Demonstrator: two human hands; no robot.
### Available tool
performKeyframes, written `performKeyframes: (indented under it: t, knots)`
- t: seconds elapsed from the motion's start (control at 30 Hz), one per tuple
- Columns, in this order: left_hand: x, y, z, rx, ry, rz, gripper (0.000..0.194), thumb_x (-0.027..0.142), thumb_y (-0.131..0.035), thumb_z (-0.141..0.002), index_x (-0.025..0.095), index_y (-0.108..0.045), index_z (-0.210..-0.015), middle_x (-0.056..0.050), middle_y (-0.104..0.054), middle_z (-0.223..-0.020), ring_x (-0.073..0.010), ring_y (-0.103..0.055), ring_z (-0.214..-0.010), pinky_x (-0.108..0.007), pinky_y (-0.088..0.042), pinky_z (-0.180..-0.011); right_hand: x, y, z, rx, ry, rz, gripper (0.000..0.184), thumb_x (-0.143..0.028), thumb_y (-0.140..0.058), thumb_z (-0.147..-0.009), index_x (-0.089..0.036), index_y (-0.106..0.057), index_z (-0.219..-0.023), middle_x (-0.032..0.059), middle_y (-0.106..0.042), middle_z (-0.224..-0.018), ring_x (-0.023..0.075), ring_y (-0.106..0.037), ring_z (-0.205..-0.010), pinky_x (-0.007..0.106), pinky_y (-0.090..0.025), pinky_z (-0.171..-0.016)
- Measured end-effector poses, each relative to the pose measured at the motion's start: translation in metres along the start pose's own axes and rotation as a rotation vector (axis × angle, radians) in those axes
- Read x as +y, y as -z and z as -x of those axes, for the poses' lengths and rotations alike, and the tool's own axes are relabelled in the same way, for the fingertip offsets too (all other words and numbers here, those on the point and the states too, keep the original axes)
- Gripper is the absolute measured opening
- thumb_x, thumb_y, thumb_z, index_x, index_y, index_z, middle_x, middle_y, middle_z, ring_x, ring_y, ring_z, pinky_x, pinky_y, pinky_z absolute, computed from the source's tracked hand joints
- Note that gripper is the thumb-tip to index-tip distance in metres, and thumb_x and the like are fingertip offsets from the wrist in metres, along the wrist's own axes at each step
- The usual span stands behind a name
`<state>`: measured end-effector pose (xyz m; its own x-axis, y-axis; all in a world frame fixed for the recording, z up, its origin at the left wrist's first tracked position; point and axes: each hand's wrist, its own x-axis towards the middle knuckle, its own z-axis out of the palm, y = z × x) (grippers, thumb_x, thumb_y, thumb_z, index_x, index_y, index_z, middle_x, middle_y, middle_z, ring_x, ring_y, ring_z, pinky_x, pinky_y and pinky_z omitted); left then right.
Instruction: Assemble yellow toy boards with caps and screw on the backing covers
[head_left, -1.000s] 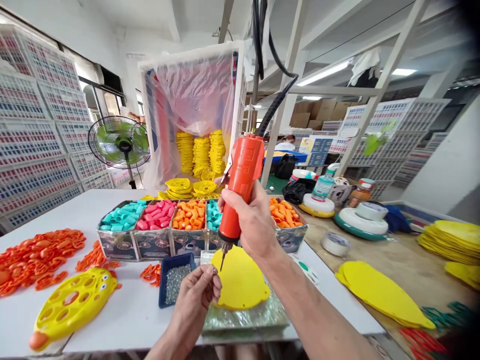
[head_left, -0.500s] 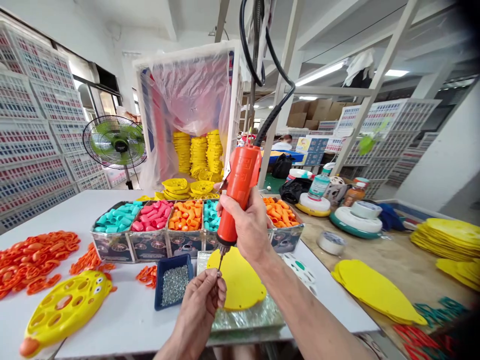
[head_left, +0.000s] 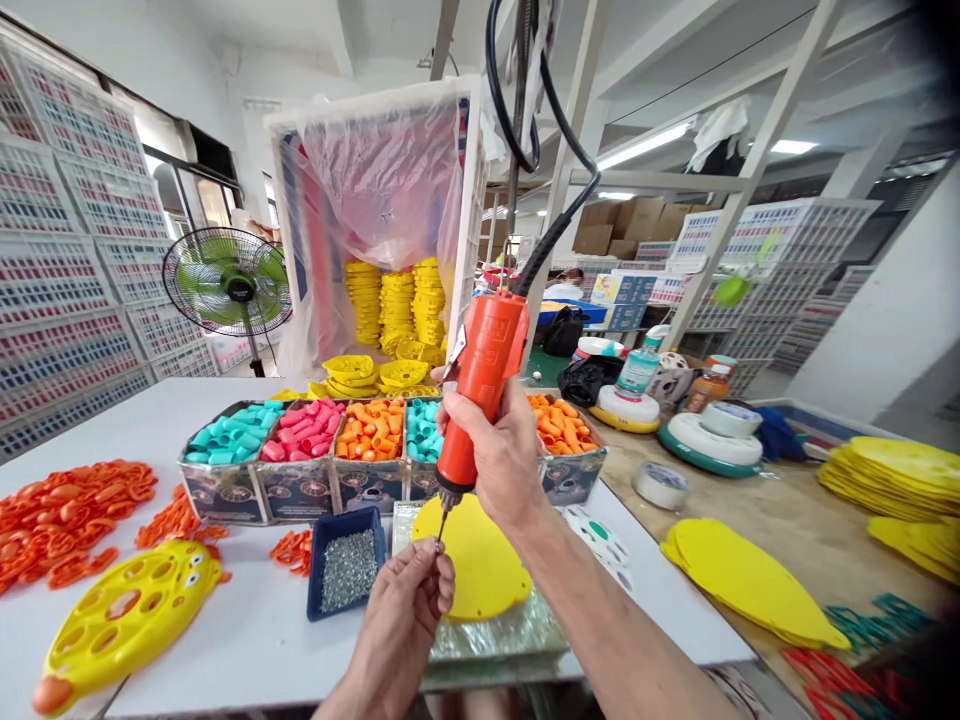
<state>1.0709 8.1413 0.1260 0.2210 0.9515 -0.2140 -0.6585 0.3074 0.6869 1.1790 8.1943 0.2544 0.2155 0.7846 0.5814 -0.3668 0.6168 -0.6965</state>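
Observation:
My right hand (head_left: 501,455) is wrapped around a red electric screwdriver (head_left: 484,345), which points down and hangs from a black cable. Its thin bit reaches the fingertips of my left hand (head_left: 412,585). Those fingers are pinched on a small silver screw (head_left: 439,546) at the bit's tip. Just beyond them lies a flat yellow plastic panel (head_left: 484,575) on a plastic-wrapped pad (head_left: 525,635). Left of my left hand, a dark blue tray (head_left: 312,570) holds many small screws (head_left: 349,570).
Boxes (head_left: 296,490) of teal, pink and orange pieces stand behind. At left lie a yellow toy shell (head_left: 127,620) and orange parts (head_left: 67,520). Yellow panels (head_left: 750,575) and a tape roll (head_left: 661,485) are at right. A crate (head_left: 472,200) with stacked yellow shells and a fan (head_left: 229,280) stand behind.
The screwdriver's upper end and cable have shifted slightly right. The bit stays at my left fingertips, and both hands keep their grip.

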Motion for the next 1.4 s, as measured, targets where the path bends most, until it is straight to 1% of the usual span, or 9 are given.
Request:
performKeyframes:
  t: [0.5, 0.67, 0.8, 0.9, 1.07, 1.13, 1.23, 1.33, 1.4]
  knots:
    - [-0.007, 0.004, -0.003, 0.058, 0.004, 0.065, 0.022, 0.022, -0.091, -0.068, 0.009, -0.075, -0.076, -0.006, -0.075, -0.070, -0.0095, -0.066, -0.057, -0.015, -0.059, -0.054, 0.005, 0.006, 0.000, 0.009, 0.020, 0.019, 0.031, -0.023, -0.069, -0.084, -0.025, -0.060, -0.113, 0.0007, -0.071, -0.101, 0.0117, -0.059, -0.065, 0.026, -0.052, -0.060]
    - [-0.007, 0.002, -0.004, 0.111, 0.006, 0.049, 0.008, 0.012, -0.081, -0.080, 0.008, -0.075, -0.077, -0.008, -0.076, -0.070, -0.0091, -0.067, -0.056, -0.015, -0.060, -0.053, 0.004, 0.007, -0.001, 0.015, 0.035, 0.022, 0.029, -0.023, -0.070, -0.083, -0.025, -0.060, -0.110, 0.0008, -0.070, -0.104, 0.0113, -0.059, -0.065, 0.026, -0.052, -0.060]
    - [-0.006, 0.001, -0.004, 0.133, 0.013, 0.051, 0.008, 0.008, -0.074, -0.085, 0.007, -0.075, -0.078, -0.009, -0.075, -0.069, -0.0096, -0.068, -0.055, -0.015, -0.060, -0.052, 0.002, 0.007, -0.004, 0.003, 0.041, 0.008, 0.031, -0.023, -0.069, -0.083, -0.025, -0.059, -0.112, 0.0009, -0.070, -0.104, 0.0113, -0.059, -0.066, 0.026, -0.052, -0.060]
    - [-0.006, 0.000, -0.002, 0.108, -0.003, 0.053, 0.006, 0.010, -0.079, -0.081, 0.007, -0.075, -0.078, -0.007, -0.074, -0.069, -0.0093, -0.066, -0.056, -0.015, -0.059, -0.053, 0.001, 0.009, -0.007, 0.011, 0.054, 0.011, 0.032, -0.023, -0.069, -0.083, -0.025, -0.059, -0.113, 0.0008, -0.071, -0.103, 0.0108, -0.059, -0.065, 0.025, -0.052, -0.059]
    - [-0.004, 0.001, -0.001, 0.089, -0.005, -0.006, 0.032, 0.027, -0.096, -0.060, 0.009, -0.074, -0.074, -0.004, -0.071, -0.067, -0.0075, -0.063, -0.055, -0.014, -0.055, -0.053, 0.002, 0.015, -0.014, 0.053, 0.067, 0.044, 0.033, -0.025, -0.071, -0.080, -0.025, -0.060, -0.111, 0.0010, -0.071, -0.103, 0.0105, -0.059, -0.061, 0.024, -0.050, -0.054]
    - [0.001, 0.004, -0.005, 0.065, -0.014, -0.105, 0.039, 0.039, -0.096, -0.058, 0.010, -0.071, -0.069, -0.002, -0.069, -0.062, -0.0065, -0.058, -0.050, -0.014, -0.050, -0.048, 0.004, 0.020, -0.017, 0.072, 0.078, 0.075, 0.033, -0.026, -0.072, -0.080, -0.026, -0.060, -0.111, 0.0004, -0.071, -0.101, 0.0110, -0.060, -0.062, 0.024, -0.051, -0.055]
    - [0.013, 0.010, -0.019, 0.010, -0.187, -0.426, 0.042, 0.054, -0.081, -0.073, 0.015, -0.065, -0.069, -0.001, -0.067, -0.062, -0.0092, -0.057, -0.051, -0.018, -0.042, -0.045, 0.011, 0.029, -0.024, 0.095, 0.107, 0.117, 0.035, -0.026, -0.072, -0.079, -0.027, -0.060, -0.112, -0.0012, -0.071, -0.098, 0.0116, -0.061, -0.064, 0.025, -0.052, -0.058]
    - [0.028, 0.017, -0.041, -0.009, -0.457, -0.896, 0.036, 0.052, -0.056, -0.093, 0.019, -0.065, -0.080, -0.004, -0.073, -0.077, -0.0180, -0.066, -0.071, -0.026, -0.048, -0.064, 0.023, 0.037, -0.033, 0.124, 0.150, 0.173, 0.036, -0.026, -0.071, -0.079, -0.027, -0.060, -0.113, -0.0014, -0.071, -0.098, 0.0122, -0.061, -0.066, 0.026, -0.052, -0.061]
    - [0.034, 0.019, -0.057, -0.024, -0.518, -1.098, 0.032, 0.046, -0.049, -0.096, 0.021, -0.066, -0.088, -0.008, -0.076, -0.094, -0.0238, -0.069, -0.092, -0.032, -0.048, -0.083, 0.032, 0.042, -0.038, 0.131, 0.188, 0.221, 0.036, -0.028, -0.070, -0.080, -0.025, -0.060, -0.114, 0.0002, -0.071, -0.100, 0.0133, -0.062, -0.069, 0.027, -0.053, -0.064]
